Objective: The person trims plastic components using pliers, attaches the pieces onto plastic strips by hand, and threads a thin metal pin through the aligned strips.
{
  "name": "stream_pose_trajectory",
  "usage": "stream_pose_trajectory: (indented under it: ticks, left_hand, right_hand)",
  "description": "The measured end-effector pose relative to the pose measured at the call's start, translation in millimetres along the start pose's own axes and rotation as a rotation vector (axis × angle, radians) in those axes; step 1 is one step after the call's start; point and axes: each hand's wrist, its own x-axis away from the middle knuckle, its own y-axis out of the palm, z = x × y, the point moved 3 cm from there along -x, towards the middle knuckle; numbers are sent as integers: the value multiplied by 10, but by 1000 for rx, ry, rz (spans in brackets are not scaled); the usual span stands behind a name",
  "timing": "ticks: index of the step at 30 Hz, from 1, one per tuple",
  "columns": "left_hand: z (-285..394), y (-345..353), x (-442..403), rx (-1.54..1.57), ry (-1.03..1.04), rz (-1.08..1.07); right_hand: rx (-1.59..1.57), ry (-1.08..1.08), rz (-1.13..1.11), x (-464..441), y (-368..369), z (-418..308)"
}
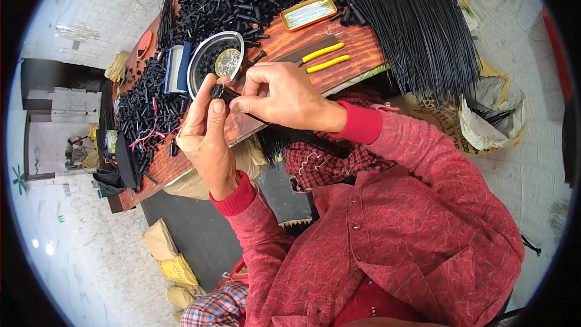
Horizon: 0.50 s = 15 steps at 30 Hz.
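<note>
Apparently, work on one black piece [219,92] is midway; how much of it is done or left, I cannot tell. Many loose parts [242,6] lie on the table [363,48]. My left hand [209,139], palm turned inward, pinches the piece near the bowl [197,63]. My right hand [284,94] curls beside it, fingertips close together, their grip unclear.
</note>
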Motion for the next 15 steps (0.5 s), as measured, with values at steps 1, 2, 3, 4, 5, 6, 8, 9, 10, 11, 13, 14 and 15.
stream_pose_trajectory:
  ticks: [1,2,3,4,5,6,8,9,10,11,13,14,15]
  left_hand:
    - [19,-18,18,-37,-23,-17]
    - [26,-30,29,-76,-47,-35]
    - [26,-32,36,-81,-50,-33]
    - [23,-28,40,-52,-52,-22]
    - [21,-27,39,-22,-52,-11]
    - [12,-46,28,-26,-52,-7]
    - [-21,-86,3,85,-77,-34]
    - [-11,-77,-7,83,-74,-31]
    - [-2,-63,-17,85,-71,-14]
    - [1,-56,-23,89,-69,5]
    - [-13,-119,-53,75,-53,-33]
    - [-16,-139,-54,61,-41,-73]
    - [-14,-142,-48,59,-43,-70]
  right_hand:
    - [69,-49,63,-9,2,-15]
    - [67,-51,60,-26,39,16]
    - [47,-89,88,-32,79,51]
    - [27,-126,115,-30,103,76]
    - [4,-133,94,-36,122,99]
    - [-1,-133,90,-46,132,122]
    - [-150,-48,-14,-66,178,186]
    - [-152,-51,-16,-69,171,168]
    - [-150,-22,-38,-64,157,145]
    - [-147,7,-61,-57,141,126]
    - [-98,-45,-54,-38,101,59]
    - [-51,-93,-45,-17,96,34]
    - [-54,-91,-48,1,104,33]
